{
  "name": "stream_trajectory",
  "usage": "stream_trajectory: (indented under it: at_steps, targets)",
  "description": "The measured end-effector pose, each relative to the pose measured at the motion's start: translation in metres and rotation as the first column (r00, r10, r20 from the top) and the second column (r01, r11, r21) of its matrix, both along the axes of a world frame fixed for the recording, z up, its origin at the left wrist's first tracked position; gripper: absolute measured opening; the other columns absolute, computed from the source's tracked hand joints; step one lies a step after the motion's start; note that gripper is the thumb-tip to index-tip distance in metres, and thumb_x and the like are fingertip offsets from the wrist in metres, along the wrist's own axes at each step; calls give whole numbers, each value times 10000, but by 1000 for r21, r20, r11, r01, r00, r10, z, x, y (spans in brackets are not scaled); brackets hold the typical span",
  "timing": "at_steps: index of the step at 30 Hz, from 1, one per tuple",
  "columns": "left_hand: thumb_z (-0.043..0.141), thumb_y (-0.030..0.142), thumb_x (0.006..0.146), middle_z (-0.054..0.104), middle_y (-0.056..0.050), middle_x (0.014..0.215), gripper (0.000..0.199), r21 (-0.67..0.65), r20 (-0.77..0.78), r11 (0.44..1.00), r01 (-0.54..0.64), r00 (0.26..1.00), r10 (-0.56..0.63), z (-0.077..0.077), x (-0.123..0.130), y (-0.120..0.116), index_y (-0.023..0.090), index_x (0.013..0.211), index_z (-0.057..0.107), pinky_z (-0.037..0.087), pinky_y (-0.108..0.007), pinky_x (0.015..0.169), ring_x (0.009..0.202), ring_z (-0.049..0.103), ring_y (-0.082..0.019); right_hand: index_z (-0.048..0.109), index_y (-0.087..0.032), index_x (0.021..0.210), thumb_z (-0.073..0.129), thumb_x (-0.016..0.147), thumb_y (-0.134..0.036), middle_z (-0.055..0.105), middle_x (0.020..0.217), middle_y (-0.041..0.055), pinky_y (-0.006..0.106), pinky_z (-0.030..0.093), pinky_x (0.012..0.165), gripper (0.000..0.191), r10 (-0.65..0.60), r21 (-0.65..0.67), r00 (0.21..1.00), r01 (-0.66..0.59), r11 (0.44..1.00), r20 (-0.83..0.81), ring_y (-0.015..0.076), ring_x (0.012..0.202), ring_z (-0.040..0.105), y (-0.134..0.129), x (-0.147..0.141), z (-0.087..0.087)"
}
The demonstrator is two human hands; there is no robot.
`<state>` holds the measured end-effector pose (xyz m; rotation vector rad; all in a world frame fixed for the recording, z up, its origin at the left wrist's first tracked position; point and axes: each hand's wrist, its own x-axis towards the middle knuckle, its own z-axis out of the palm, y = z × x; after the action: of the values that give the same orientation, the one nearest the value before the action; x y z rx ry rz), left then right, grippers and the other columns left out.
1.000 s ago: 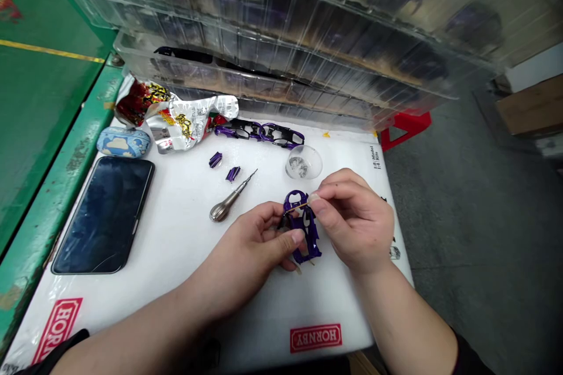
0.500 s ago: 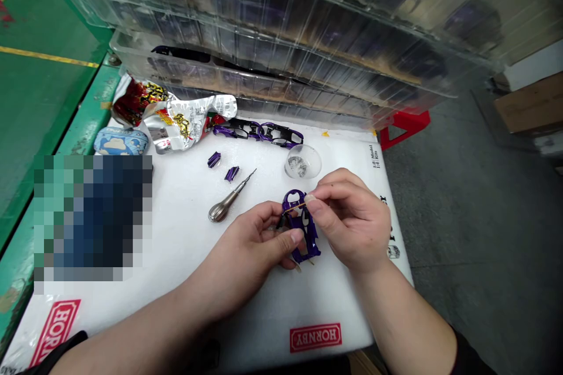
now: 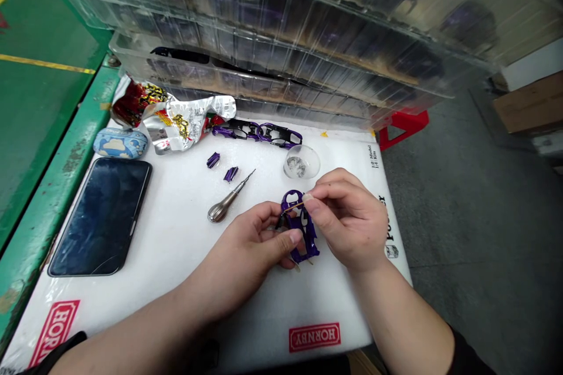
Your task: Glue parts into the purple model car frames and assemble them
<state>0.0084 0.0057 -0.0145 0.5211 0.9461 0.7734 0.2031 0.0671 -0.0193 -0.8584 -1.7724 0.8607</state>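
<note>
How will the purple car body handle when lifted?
Probably light and fragile: the body is a thin shell with wide window openings. Its glossy paint may feel slippery, and the slim pillars could snap if squeezed.

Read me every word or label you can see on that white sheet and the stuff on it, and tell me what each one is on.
"HORNBY": red label on the white foam sheet, upside down.
"HORN": second red label, same sheet, rest cut off.
"1/8 Model", "1/4 Kits", uncertain: small print, far right corner of the sheet.
Dark vertical print, right edge of the sheet: too blurred to read.
Crumpled foil wrapper: yellow lettering unreadable.
</note>
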Motion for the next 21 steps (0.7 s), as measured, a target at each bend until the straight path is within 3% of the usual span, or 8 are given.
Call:
stream_trajectory:
  at_steps: [18,21]
  targets:
    - [966,527,904,824,-95,1020,508,-9,6,1000,-8,1000,8,0,-1,-1,168,1193,752,587,-339,801,866,731,-212,808,-236,1047,810,1041,-126,693,972,37,322,554,682,111,-31,-30,999,30,999,-18,194,828,652,-1,0,0]
    - [957,519,914,827,-101,1038,491,-4,-7,1000,1,1000,-1,0,-1,-1,167,1188,753,595,-342,804,884,737,-219,818,-254,1070,816,1056,-155,705,978,39,329,541,681,100,-91,44,993,95,995,-78,205,842,663,2,3,-5]
